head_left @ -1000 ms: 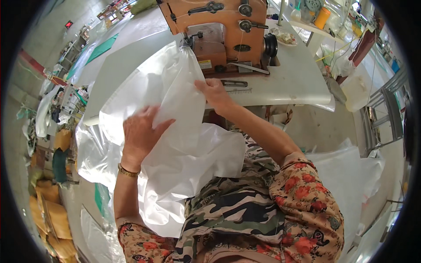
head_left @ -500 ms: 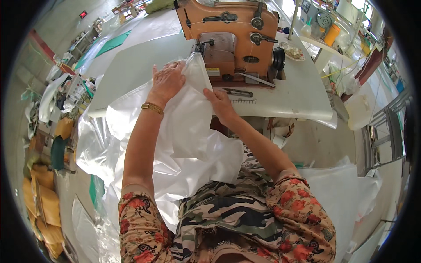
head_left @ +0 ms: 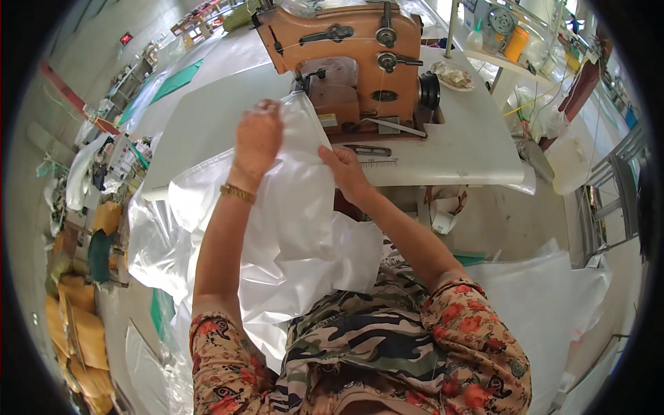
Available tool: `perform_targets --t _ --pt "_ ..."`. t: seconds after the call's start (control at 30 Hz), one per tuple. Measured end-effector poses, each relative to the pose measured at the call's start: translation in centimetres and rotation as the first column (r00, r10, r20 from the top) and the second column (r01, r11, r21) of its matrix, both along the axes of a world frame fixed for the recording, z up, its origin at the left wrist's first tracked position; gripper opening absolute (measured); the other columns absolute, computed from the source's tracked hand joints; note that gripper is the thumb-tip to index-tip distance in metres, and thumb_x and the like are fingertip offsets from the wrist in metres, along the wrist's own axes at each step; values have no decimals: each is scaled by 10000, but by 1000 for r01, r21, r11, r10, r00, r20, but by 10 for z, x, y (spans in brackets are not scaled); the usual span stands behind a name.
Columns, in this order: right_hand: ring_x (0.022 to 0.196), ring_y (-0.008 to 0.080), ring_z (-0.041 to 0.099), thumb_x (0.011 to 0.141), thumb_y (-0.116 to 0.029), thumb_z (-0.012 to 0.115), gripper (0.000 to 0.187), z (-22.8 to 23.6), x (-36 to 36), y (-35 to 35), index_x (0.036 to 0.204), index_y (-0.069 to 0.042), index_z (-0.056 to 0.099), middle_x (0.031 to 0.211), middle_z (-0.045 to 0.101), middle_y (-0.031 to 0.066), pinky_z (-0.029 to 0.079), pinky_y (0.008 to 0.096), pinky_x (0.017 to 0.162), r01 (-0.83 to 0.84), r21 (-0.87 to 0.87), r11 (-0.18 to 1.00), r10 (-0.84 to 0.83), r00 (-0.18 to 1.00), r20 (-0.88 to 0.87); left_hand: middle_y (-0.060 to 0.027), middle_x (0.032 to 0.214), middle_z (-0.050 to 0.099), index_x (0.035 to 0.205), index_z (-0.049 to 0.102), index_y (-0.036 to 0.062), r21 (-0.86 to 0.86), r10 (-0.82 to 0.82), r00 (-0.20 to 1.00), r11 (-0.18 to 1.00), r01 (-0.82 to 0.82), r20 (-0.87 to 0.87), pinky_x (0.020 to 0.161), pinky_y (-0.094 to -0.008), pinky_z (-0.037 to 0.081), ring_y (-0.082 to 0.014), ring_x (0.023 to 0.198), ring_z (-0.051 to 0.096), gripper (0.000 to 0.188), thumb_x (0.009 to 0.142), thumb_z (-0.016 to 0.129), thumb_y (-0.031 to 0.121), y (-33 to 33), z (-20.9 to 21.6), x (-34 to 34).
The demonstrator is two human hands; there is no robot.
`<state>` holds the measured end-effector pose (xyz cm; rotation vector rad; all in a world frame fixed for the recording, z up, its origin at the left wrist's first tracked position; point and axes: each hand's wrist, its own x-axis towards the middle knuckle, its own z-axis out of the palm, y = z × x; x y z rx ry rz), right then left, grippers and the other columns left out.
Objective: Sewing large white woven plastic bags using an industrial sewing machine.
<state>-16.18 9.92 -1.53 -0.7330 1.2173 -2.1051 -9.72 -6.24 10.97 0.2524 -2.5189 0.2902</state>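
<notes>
A glossy white plastic sheet (head_left: pixel 290 207) hangs over the table's front edge and falls in folds toward my lap. Its far corner reaches up to the needle area of an orange-brown sewing machine (head_left: pixel 384 76). The sheet's right edge is pinched by my right hand (head_left: pixel 346 173), thumb on top. Over the sheet's left part is my left hand (head_left: pixel 259 138), its fingers curled and blurred by motion. Whether these fingers hold anything is hidden. Metal thread snips (head_left: pixel 368 150) lie on the table just past my right hand, beside a printed ruler scale.
The machine stands on a pale sewing table (head_left: pixel 470 155). A small dish (head_left: pixel 453 76) sits right of the handwheel. On a side shelf are an orange thread cone (head_left: pixel 516 45) and a motor. More white sheeting (head_left: pixel 519 297) lies at my right; brown bundles (head_left: pixel 79 332) are at the left.
My left hand, which lay flat on the sheet with fingers spread, has lifted and its fingers have curled. My right hand keeps its pinch on the edge. The view has shifted slightly.
</notes>
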Motion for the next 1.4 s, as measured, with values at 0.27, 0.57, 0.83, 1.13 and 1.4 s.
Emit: perform_targets --t 0.27,0.57,0.83,1.13,1.4 --pt "722 7 506 1018 -274 556 282 -4 1 9 938 -31 674 821 595 -70 406 207 617 130 35 991 -125 985 -119 -218 1073 654 965 656 -14 352 -268 960 908 225 78 901 -453 485 -374 1003 632 444 896 654 425 64 4 1" --pt "621 162 507 1018 -236 529 334 19 32 33 797 7 589 658 541 80 413 311 581 341 128 931 -211 791 -575 -213 726 669 804 661 6 218 -101 981 974 64 165 749 -482 526 -374 771 681 417 867 642 418 63 -23 -13" --pt "750 322 655 919 -160 600 131 161 -20 43 911 -37 646 831 683 114 488 427 676 537 -145 831 -227 90 -970 -160 781 683 929 586 60 306 -101 974 951 34 205 735 -467 524 -357 810 691 130 811 538 36 69 -41 10" --pt "953 215 551 815 -201 695 145 249 -102 -68 930 -120 660 916 573 13 387 409 923 254 -699 669 -384 -687 -617 -139 828 659 949 597 55 303 -161 985 943 136 60 702 -451 533 -311 849 671 184 773 567 13 79 -59 23" --pt "996 333 542 880 -203 605 169 300 -71 -75 942 -49 637 945 571 132 411 476 900 412 -643 646 -281 -655 -702 -120 878 629 896 602 53 212 -87 990 975 63 107 706 -388 552 -290 862 659 153 753 612 1 80 -61 29"
